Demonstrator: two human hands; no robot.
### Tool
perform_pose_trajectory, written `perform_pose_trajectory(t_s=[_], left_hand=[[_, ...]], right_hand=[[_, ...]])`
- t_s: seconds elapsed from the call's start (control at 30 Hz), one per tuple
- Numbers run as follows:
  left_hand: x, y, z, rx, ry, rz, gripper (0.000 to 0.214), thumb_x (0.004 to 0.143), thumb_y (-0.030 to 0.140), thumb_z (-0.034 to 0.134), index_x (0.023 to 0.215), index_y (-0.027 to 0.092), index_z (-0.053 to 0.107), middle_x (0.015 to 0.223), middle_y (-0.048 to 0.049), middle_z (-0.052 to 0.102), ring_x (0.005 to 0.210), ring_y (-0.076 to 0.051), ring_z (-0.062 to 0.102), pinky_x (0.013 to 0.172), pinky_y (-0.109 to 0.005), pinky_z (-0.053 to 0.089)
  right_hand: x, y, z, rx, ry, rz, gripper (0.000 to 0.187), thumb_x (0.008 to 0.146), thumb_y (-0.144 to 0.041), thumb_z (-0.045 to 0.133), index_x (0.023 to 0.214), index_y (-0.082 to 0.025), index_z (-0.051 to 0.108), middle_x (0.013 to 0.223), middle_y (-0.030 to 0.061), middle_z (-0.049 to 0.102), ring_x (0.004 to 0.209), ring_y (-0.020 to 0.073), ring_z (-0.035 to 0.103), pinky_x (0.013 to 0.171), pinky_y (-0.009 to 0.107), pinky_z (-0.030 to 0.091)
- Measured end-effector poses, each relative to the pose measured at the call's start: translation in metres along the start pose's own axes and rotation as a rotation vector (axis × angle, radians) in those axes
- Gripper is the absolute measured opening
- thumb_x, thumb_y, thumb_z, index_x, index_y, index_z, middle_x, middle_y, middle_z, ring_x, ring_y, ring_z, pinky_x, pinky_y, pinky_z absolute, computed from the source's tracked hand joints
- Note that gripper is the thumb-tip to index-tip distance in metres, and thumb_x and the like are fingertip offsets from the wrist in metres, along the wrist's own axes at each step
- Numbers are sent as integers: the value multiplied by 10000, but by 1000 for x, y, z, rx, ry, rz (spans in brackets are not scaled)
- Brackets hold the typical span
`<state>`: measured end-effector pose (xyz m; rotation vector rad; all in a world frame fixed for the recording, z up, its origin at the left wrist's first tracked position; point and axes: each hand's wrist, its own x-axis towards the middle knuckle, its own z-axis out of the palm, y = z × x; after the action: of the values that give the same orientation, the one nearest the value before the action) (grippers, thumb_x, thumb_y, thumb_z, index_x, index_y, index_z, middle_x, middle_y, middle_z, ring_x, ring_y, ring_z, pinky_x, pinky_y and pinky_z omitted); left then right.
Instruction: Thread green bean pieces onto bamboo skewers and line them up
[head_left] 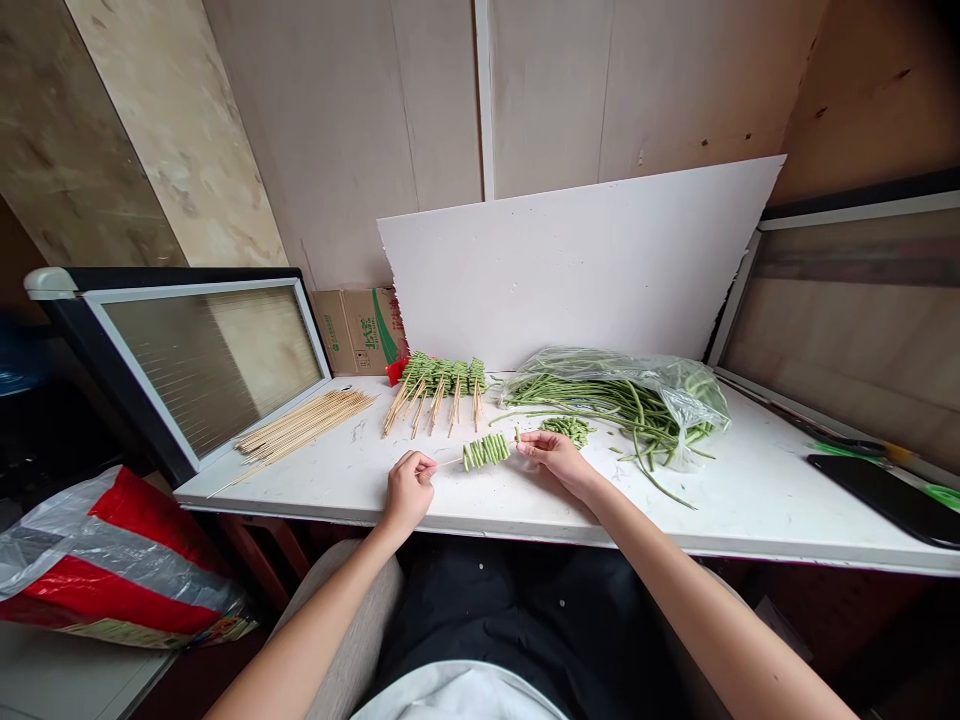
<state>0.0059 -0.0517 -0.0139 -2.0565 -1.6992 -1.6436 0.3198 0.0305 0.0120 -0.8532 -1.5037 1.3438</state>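
My left hand point(410, 490) is closed around the blunt end of a bamboo skewer point(450, 462), held level just above the table's front part. Several short green bean pieces point(486, 452) are threaded side by side on it. At the skewer's other end, my right hand point(553, 458) pinches one more bean piece point(517, 434) between thumb and fingers. Just behind that hand lies a small pile of cut bean pieces point(568, 430). Finished bean skewers point(442, 378) are stacked further back, their bare sticks pointing toward me.
Loose bamboo skewers point(307, 428) lie on the left of the white table point(750, 510). A clear plastic bag point(630, 372) of long green beans point(585, 395) spreads at the back right. A black phone point(885, 495) and scissors point(847, 440) rest far right. A cardboard box point(352, 330) stands behind.
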Motion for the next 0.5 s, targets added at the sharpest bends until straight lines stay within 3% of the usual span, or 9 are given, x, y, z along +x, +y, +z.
perform_pose_trajectory(t_s=[0.5], left_hand=[[-3,-1,0,16,-29,-10,237,795,-2,513,751,215,598,818,-28,673,792,-205,678,706,-297,501]], right_hand=[[-8,-11,4,-73,41,51,371,632,-483,937,819,-178,840,819,70,770,632,149,554,640,310,441]])
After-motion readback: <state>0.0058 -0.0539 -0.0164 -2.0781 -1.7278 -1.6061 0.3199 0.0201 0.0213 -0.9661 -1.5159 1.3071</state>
